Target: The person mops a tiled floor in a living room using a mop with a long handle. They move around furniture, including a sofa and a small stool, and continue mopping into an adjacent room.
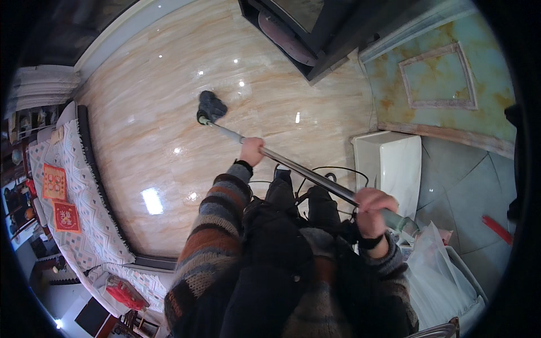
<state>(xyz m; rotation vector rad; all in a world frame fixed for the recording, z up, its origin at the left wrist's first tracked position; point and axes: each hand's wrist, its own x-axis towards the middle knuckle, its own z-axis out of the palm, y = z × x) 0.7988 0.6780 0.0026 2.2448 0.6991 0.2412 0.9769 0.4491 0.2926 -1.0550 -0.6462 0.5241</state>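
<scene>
A long-handled mop (293, 166) slants across in front of me, its dark grey head (212, 105) resting on the glossy beige floor (152, 129). Around the middle of the metal pole my left hand (252, 151) is closed. My right hand (373, 209) grips the upper end, close to the pale green handle end (401, 223). Both arms wear striped knit sleeves, with dark bands at the wrists.
At left stands a sofa (93, 225) with a patterned cover and red cushions (66, 217). A dark cabinet (315, 62) is at the top. A white stone block (394, 158) and a bag-lined bin (442, 281) are on my right. A red strip (497, 229) lies on grey tiles.
</scene>
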